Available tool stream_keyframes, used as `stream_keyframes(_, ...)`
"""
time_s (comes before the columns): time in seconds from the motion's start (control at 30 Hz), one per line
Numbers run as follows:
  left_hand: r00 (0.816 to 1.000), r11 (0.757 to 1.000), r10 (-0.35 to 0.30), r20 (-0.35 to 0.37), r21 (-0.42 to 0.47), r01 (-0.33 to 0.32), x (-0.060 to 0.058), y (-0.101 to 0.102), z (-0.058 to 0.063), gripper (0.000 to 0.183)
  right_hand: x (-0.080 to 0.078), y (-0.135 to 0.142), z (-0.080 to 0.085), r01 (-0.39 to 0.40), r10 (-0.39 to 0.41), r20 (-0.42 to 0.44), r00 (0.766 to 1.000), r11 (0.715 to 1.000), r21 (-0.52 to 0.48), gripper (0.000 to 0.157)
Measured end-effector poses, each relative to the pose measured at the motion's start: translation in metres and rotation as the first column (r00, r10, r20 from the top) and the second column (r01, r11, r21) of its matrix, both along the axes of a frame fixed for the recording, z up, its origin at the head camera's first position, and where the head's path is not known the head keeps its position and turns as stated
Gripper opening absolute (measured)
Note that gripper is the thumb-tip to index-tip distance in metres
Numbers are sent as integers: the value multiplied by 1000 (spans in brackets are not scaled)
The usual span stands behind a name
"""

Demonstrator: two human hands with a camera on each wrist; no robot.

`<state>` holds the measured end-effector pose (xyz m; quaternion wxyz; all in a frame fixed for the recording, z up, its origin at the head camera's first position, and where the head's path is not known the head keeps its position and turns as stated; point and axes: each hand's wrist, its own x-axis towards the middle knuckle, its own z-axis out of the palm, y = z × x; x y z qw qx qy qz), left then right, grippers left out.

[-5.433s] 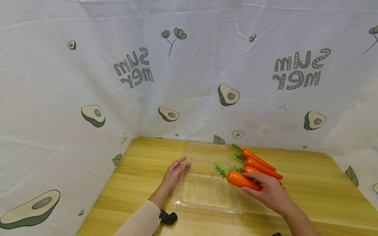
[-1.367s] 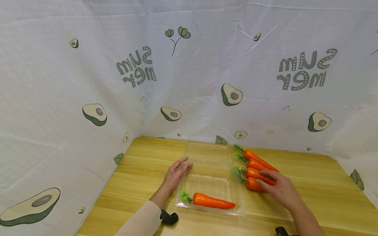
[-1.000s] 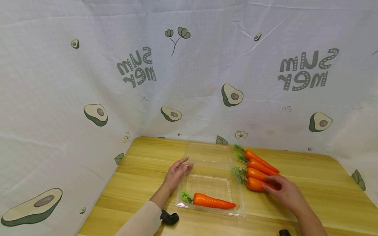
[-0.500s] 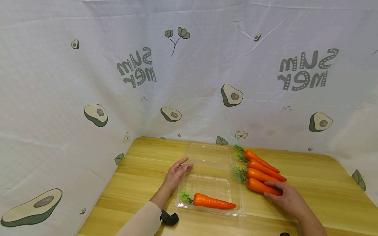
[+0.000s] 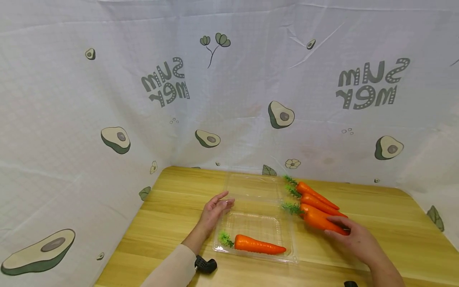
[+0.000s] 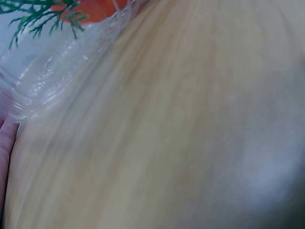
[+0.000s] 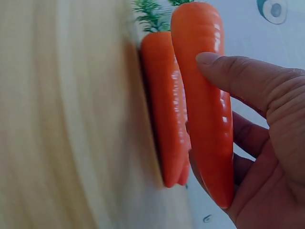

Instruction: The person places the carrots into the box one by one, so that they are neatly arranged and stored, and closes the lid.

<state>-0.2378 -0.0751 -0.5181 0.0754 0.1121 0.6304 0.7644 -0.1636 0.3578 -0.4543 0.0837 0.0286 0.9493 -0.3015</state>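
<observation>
My right hand [image 5: 360, 239] pinches an orange carrot [image 5: 317, 220] with a green leafy top, thumb on one side and fingers on the other. In the right wrist view, this carrot [image 7: 202, 109] stands clear of another carrot [image 7: 161, 86] behind it. A hinged clear plastic container [image 5: 257, 258] lies unfolded on the table, its lid [image 5: 254, 187] laid back toward the wall. One carrot [image 5: 259, 244] lies along the container's front side, leaves to the left. My left hand [image 5: 212, 213] rests against the container's left edge with relaxed fingers; the left wrist view shows only a bit of it.
Behind the held carrot, several more carrots [image 5: 317, 194] lie side by side to the right of the container, leaves toward it. A white curtain [image 5: 233, 91] with avocado prints closes off the back of the wooden table [image 5: 150, 247].
An earlier carrot was laid in the container and released. My right hand then returned to the row, took hold of the nearest carrot and raised it slightly. The left hand has stayed put.
</observation>
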Motion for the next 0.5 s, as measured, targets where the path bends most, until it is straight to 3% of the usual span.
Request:
stream_keyframes(0.27,1000,1000,-1,2,-9,1,1,-1,0,53,11,-3,17,43,-48,-107,993,998,-45,71)
stream_keyframes(0.5,1000,1000,4,-17,-18,-4,0,-1,-1,53,15,-25,26,24,-34,-190,981,998,-59,63)
